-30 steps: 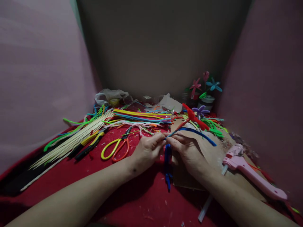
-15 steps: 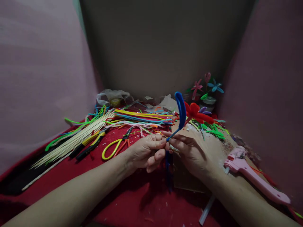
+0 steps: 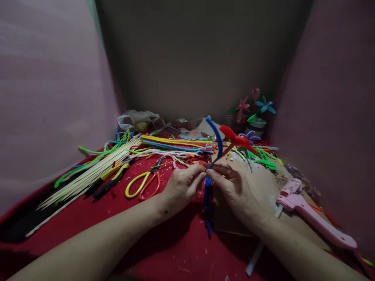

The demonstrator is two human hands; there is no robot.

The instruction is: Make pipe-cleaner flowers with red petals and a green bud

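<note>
A blue pipe-cleaner piece (image 3: 218, 139) rises in a curve from between my fingertips. My left hand (image 3: 186, 185) pinches its thin lower end from the left. My right hand (image 3: 234, 185) grips the same stem from the right, its fingertips meeting those of my left hand. Behind the blue piece a red pipe-cleaner flower (image 3: 238, 140) stands out to the right, its stem running down to my right hand. More blue pipe cleaners (image 3: 208, 203) lie under my hands, at the cardboard's left edge.
Scissors (image 3: 146, 185), pliers (image 3: 113, 179), pale sticks (image 3: 93, 171) and coloured pipe cleaners (image 3: 175, 144) lie left and behind on red cloth (image 3: 164, 242). Right are cardboard (image 3: 231, 222), green pieces (image 3: 265, 162) and a pink glue gun (image 3: 313, 214). Finished flowers (image 3: 265, 105) stand behind.
The blue piece has turned and now shows edge-on, leaning left. The red flower has shifted left and tilted. My left hand's fingers have curled in, and more of the scissors shows.
</note>
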